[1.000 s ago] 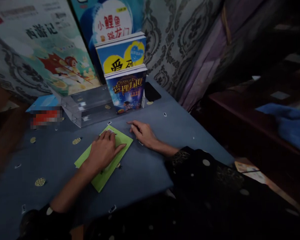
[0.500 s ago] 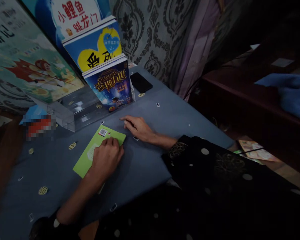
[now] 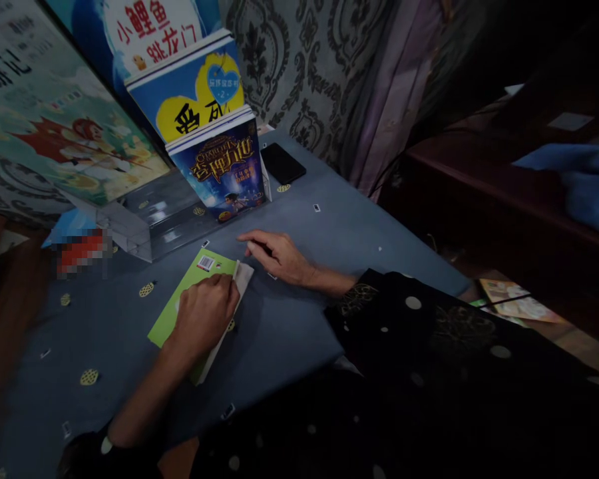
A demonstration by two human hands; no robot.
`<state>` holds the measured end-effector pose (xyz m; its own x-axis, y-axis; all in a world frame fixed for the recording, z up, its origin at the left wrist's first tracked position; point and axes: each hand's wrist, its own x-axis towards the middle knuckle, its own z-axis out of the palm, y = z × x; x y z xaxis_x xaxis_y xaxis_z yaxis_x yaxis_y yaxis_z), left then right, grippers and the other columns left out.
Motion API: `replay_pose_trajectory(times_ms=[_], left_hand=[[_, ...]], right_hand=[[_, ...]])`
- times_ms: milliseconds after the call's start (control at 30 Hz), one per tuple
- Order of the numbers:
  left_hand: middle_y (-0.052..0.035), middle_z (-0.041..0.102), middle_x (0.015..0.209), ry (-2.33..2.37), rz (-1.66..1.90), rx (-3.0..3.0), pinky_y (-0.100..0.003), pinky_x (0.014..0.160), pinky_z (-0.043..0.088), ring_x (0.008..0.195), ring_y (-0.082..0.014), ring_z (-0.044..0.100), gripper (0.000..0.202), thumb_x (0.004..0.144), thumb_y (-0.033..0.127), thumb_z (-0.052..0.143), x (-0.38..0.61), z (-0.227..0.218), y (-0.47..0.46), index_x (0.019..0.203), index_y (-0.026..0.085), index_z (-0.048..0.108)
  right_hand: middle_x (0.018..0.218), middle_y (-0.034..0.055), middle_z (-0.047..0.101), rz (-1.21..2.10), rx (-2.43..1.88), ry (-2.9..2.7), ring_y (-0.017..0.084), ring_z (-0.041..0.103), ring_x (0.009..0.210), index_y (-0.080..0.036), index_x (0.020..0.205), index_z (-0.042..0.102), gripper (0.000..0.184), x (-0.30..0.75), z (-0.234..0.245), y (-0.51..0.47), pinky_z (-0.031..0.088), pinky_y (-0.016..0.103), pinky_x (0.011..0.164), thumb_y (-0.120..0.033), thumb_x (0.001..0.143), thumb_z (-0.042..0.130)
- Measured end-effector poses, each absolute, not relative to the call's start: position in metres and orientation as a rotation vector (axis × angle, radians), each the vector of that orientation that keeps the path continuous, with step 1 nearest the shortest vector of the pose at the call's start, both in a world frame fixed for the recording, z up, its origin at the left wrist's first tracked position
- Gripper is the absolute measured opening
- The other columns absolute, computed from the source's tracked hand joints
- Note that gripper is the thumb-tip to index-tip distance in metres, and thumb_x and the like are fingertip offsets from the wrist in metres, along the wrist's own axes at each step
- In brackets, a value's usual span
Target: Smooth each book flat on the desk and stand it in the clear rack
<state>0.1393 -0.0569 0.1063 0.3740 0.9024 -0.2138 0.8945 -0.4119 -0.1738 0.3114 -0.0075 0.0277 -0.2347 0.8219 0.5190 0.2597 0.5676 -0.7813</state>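
Note:
A lime-green book lies on the cloth-covered table, a white barcode label on its upper part. My left hand covers the book's middle, its fingers curled over the long right edge. That edge stands a little raised, showing white page edges and a pale strip along the side. My right hand is just right of the book, index finger stretched toward its upper corner, thumb apart and nothing in the grasp. Whether it rests on the table I cannot tell. Part of the left fingertips is hidden.
Behind stands a clear acrylic rack with several books, a dark blue one in front. A black phone lies beside it. The grey-blue tablecloth ends at right, above picture books on the floor.
The green book's right edge has lifted and tilted, so pages now show along it. My left fingers have curled further over that edge. My right hand is nearly unmoved.

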Motion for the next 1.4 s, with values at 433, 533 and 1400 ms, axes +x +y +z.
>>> replay_pose_trajectory(times_ms=[433, 533, 1400], left_hand=[[-0.0052, 0.038, 0.160, -1.475, 0.369, -2.931, -0.045, 0.106, 0.050, 0.146, -0.0315, 0.038, 0.061, 0.093, 0.013, 0.043, 0.006, 0.093, -0.073, 0.152, 0.031, 0.041], [-0.0008, 0.016, 0.168, -1.508, 0.392, -3.014, -0.045, 0.110, 0.047, 0.152, -0.0309, 0.025, 0.081, 0.089, 0.006, 0.046, -0.019, 0.094, -0.093, 0.158, 0.038, 0.021], [-0.0162, 0.072, 0.121, -1.002, -0.137, -2.723, -0.042, 0.088, 0.062, 0.115, -0.0315, 0.068, 0.032, 0.102, 0.022, 0.043, 0.079, 0.055, -0.095, 0.117, 0.008, 0.068]], right_hand=[[0.096, 0.0094, 0.076, 0.652, -0.778, -2.261, 0.019, 0.070, 0.083, -0.014, 0.101, 0.072, 0.022, 0.307, 0.026, -0.017, 0.052, 0.032, 0.076, -0.021, 0.097, 0.051], [0.095, 0.0103, 0.074, 0.584, -0.814, -2.254, 0.021, 0.070, 0.087, -0.014, 0.102, 0.071, 0.023, 0.306, 0.022, -0.008, 0.055, 0.035, 0.080, -0.020, 0.097, 0.049], [0.120, 0.0123, 0.071, 0.599, -0.812, -2.240, 0.026, 0.059, 0.123, -0.017, 0.107, 0.072, 0.026, 0.295, 0.009, 0.011, 0.045, 0.049, 0.106, -0.023, 0.094, 0.051]])
